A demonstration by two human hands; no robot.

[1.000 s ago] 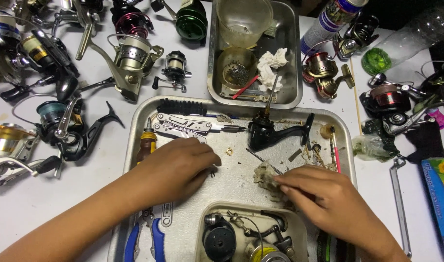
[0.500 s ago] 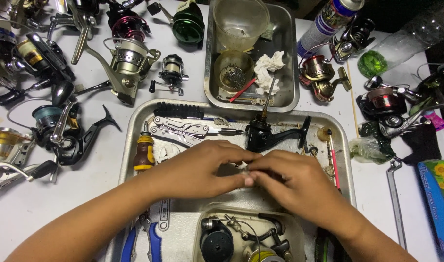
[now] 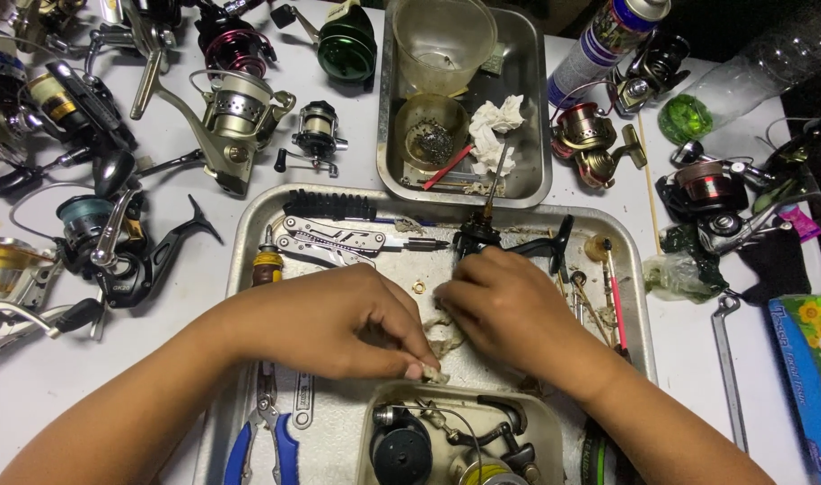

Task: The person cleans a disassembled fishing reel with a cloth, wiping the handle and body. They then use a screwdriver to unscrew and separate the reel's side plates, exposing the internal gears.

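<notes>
Head view, looking down on a white bench (image 3: 33,395) crowded with fishing reels. Centre: a shallow metal tray (image 3: 249,233) over which both hands meet. The left hand (image 3: 338,323) is curled, its fingertips pinching a small crumpled scrap of pale tissue (image 3: 433,373) at the tray's near middle, just above the rim of a small metal container (image 3: 374,404). The right hand (image 3: 509,310) is likewise curled, fingers bent down onto more of the same pale wad (image 3: 442,337) lying between the two hands; what, if anything, it encloses cannot be told. A small brass ring (image 3: 419,287) lies on the tray floor just beside the right hand's fingertips.

On the tray beyond the hands: a folded silver multi-tool (image 3: 334,238), a black brush (image 3: 329,205), a yellow-handled screwdriver (image 3: 267,265), and a black reel body (image 3: 482,238) with its handle, touching the right hand's knuckles. Blue-handled pliers (image 3: 262,440) lie at the tray's near left.

Farther back: a second, deeper metal tray (image 3: 531,108) holding a clear plastic cup (image 3: 442,40), a brass-coloured bowl (image 3: 428,135) and white crumpled tissue (image 3: 496,130). An aerosol can (image 3: 603,40) stands to its right. The small container holds dark reel parts (image 3: 401,445).
</notes>
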